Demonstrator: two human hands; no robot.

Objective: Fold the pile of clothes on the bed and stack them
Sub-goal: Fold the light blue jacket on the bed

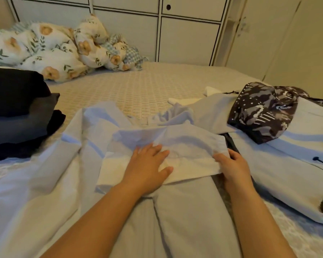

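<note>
The person is working on a pale blue garment (168, 138) spread across the bed (138, 86), just right of the dark folded stack (17, 108). The left hand (147, 168) is lying flat with fingers spread, pressing the folded-over part down. The right hand (231, 168) is pinching that flap's right edge, thumb on top, fingers tucked under. The cloth looks thin, soft and light, creasing readily, so it is likely to slump unless pinned; edges and corners seem the best places to take hold. It may be a shirt, though the bunching is making that hard to tell. Farther right of the stack, a dark patterned bundle (263, 110) is sitting on more pale blue clothing (287, 164).
</note>
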